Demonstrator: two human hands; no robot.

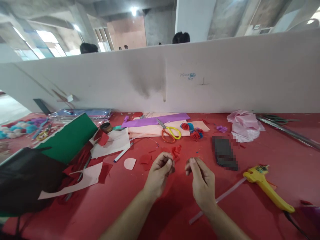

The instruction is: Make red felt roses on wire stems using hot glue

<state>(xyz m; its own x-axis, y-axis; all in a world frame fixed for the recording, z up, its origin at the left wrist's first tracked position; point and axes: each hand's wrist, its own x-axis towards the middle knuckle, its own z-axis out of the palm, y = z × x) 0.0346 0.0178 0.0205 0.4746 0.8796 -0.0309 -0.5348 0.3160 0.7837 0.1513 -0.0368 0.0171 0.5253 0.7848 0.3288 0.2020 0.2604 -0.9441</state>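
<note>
My left hand [160,173] is closed in a pinch above the red table [170,220], thumb against the fingers. A curled red paper piece [176,151] shows just behind its fingertips; whether the hand touches it I cannot tell. Level with it and a short gap to the right, my right hand [203,178] is also pinched. Anything between the fingers of either hand is too small to make out. Left of my left hand lie red paper petals [145,160] and a pale pink paper piece [130,163].
Yellow-handled scissors [172,131] lie beyond the hands, beside red and blue paper flowers [195,131]. To the right are a dark phone [224,152] and a yellow glue gun [268,186] with a long glue stick. A black bag [27,180] stands left. A white partition [112,80] closes the back.
</note>
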